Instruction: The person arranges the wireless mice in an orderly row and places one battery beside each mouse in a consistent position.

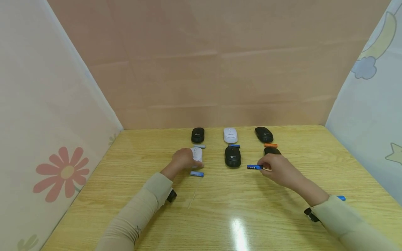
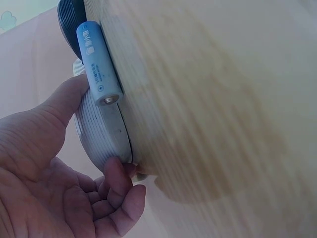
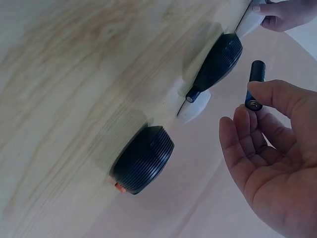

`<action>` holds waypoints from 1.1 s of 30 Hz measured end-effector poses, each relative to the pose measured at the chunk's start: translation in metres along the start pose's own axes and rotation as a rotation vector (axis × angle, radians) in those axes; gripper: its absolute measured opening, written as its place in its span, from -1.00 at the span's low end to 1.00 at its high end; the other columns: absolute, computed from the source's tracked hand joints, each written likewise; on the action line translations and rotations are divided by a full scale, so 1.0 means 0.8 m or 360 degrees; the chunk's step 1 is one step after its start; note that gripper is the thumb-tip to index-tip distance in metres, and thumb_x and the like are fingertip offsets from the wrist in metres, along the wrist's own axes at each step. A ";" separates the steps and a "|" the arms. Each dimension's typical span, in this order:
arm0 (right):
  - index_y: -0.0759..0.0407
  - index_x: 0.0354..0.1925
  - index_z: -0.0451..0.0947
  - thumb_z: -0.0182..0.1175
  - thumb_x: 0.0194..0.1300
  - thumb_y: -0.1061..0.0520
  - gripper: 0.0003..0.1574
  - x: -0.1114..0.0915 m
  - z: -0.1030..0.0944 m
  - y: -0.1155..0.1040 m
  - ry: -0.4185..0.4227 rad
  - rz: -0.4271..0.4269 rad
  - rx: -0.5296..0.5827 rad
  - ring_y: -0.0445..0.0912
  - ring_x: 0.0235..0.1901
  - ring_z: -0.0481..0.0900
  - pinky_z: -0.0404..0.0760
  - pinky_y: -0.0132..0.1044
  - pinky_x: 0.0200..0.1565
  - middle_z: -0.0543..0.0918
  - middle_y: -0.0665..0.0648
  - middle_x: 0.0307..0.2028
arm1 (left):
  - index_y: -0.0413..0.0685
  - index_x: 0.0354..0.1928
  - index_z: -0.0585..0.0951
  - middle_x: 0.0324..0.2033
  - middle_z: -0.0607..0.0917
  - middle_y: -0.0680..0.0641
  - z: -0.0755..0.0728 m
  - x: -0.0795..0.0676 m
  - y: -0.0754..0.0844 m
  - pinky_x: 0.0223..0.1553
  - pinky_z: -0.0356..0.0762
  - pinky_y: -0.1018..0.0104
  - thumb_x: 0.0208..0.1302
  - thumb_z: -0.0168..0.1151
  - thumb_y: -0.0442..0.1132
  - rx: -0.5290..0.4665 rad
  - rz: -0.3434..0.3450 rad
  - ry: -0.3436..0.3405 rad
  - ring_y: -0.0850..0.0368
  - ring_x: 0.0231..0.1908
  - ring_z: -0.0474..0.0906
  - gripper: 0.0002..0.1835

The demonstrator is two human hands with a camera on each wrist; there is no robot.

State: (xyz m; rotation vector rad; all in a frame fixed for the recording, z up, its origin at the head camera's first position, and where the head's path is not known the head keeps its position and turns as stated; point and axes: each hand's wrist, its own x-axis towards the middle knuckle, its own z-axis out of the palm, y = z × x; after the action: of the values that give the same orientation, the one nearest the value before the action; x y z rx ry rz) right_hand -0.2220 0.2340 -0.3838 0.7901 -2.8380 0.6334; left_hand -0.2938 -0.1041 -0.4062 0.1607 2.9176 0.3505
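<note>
My left hand (image 1: pixel 183 159) grips the white computer mouse (image 1: pixel 197 155) at the front left, its thumb and fingers on opposite sides, as the left wrist view shows. A light blue battery (image 1: pixel 197 174) lies on the near side of that mouse. Above the table, my right hand (image 1: pixel 282 170) pinches a dark blue battery (image 1: pixel 253 167) between thumb and fingers. One end of this battery (image 3: pixel 254 105) points at the right wrist camera. Beyond the right hand sits a black mouse (image 1: pixel 272 150), partly covered by it. The front middle black mouse (image 1: pixel 233 156) stands left of the held battery.
A back row holds a black mouse (image 1: pixel 198 135), a white mouse (image 1: pixel 230 135) and another black mouse (image 1: pixel 264 134). Between the rows lie grey (image 1: pixel 200 146), blue (image 1: pixel 233 146) and orange (image 1: pixel 271 145) batteries. A blue object (image 1: pixel 341 198) shows beside the right sleeve.
</note>
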 end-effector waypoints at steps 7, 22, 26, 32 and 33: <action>0.22 -0.33 0.65 0.40 0.06 0.34 -0.84 0.008 0.010 -0.010 -0.0085 0.0021 -0.0025 -0.13 -0.41 0.48 0.50 -0.19 -0.34 0.57 -0.05 -0.44 | -0.14 -0.41 0.51 -0.52 0.51 -0.02 0.000 -0.002 0.000 -0.58 0.30 0.32 -0.09 0.47 0.31 0.0012 0.0003 0.0020 0.13 -0.55 0.35 -0.36; 0.23 -0.34 0.66 0.38 0.08 0.36 -0.87 0.032 0.034 -0.023 -0.0227 0.0071 0.0005 -0.17 -0.50 0.39 0.42 -0.28 -0.43 0.53 -0.02 -0.50 | -0.14 -0.39 0.51 -0.51 0.51 -0.03 0.000 -0.002 0.000 -0.57 0.31 0.32 -0.09 0.47 0.31 0.0025 -0.0001 0.0024 0.13 -0.54 0.36 -0.36; 0.21 -0.37 0.65 0.39 0.08 0.36 -0.87 0.037 0.041 -0.025 -0.0221 0.0025 -0.0010 -0.18 -0.53 0.35 0.38 -0.31 -0.46 0.50 -0.04 -0.53 | -0.14 -0.39 0.51 -0.51 0.51 -0.02 0.000 -0.002 0.000 -0.58 0.29 0.32 -0.08 0.46 0.32 0.0043 -0.0004 0.0022 0.13 -0.54 0.35 -0.36; 0.20 -0.39 0.65 0.34 0.07 0.39 -0.86 0.043 0.047 -0.030 -0.0221 0.0005 0.0025 -0.17 -0.55 0.34 0.35 -0.30 -0.48 0.50 -0.03 -0.56 | -0.13 -0.42 0.51 -0.52 0.50 -0.02 -0.002 -0.003 0.002 -0.59 0.29 0.33 -0.07 0.47 0.29 0.0015 -0.0002 0.0013 0.13 -0.55 0.35 -0.39; 0.21 -0.39 0.65 0.33 0.07 0.40 -0.86 0.043 0.048 -0.031 -0.0230 0.0014 0.0037 -0.17 -0.55 0.34 0.35 -0.30 -0.48 0.50 -0.02 -0.55 | -0.12 -0.42 0.51 -0.52 0.50 -0.02 -0.003 -0.004 0.003 -0.59 0.29 0.33 -0.07 0.47 0.28 0.0007 -0.0002 0.0011 0.13 -0.55 0.35 -0.40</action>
State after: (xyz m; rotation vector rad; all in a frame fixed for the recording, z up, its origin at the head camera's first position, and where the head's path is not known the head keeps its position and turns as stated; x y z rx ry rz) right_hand -0.2391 0.1823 -0.4015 0.8613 -2.9703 0.6365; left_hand -0.2912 -0.1029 -0.4031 0.1586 2.9255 0.3450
